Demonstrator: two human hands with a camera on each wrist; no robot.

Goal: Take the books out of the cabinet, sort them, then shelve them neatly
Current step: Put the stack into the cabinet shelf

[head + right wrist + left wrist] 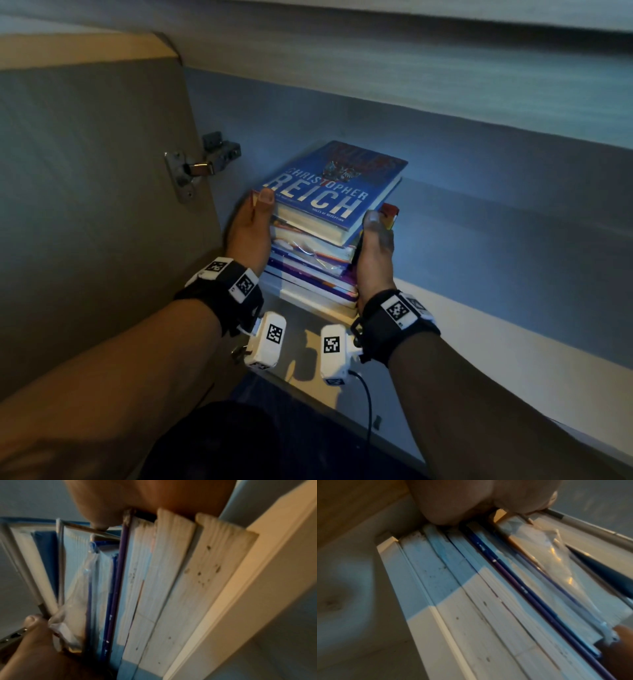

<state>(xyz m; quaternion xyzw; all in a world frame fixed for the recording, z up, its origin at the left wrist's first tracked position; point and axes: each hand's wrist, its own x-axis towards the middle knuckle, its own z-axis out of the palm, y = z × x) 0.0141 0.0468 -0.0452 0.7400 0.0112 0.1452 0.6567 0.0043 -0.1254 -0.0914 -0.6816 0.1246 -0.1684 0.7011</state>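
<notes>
Both hands, left hand (247,233) and right hand (375,253), grip the book stack (318,246); fingers hidden behind it.

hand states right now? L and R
Left hand: gripping the left side of the book stack, thumb on top.
Right hand: gripping the stack's right side, thumb up.

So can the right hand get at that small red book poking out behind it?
Probably yes: the red book sticks out just past the right hand, nothing between them, though that hand is busy gripping the stack of books.
</notes>
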